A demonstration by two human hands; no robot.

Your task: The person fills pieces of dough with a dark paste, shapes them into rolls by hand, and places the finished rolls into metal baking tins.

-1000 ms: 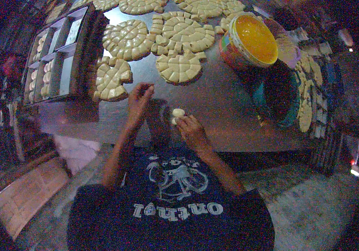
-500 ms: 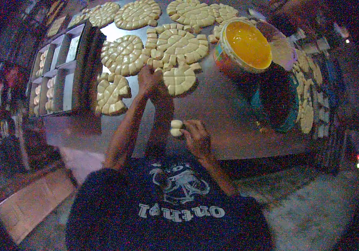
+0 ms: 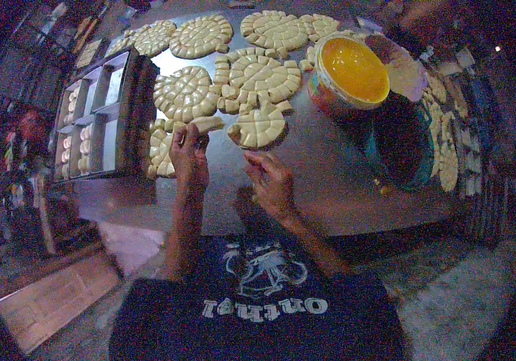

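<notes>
My left hand (image 3: 189,150) pinches a pale piece of dough (image 3: 207,124) just above the steel table, between two scored dough rounds. My right hand (image 3: 267,177) is curled, fingertips together, just below the smaller round (image 3: 258,126); whatever it holds, if anything, is hidden. A glossy scored round (image 3: 186,93) lies beyond my left hand, a larger one (image 3: 264,75) behind the smaller round, and part of another (image 3: 160,156) sits left of my left hand. The metal table top (image 3: 312,180) is under both hands.
A divided tray (image 3: 110,78) of small pale pieces stands at left. At right are a tub of yellow paste (image 3: 352,66), a dark teal container (image 3: 414,174), and more dough (image 3: 447,168). Further rounds (image 3: 201,36) line the back. A cardboard piece (image 3: 53,301) lies low at left.
My left hand reached forward to the rounds, then came back with a dough piece. The two white balls at my right hand are no longer visible, and that hand has moved slightly up.
</notes>
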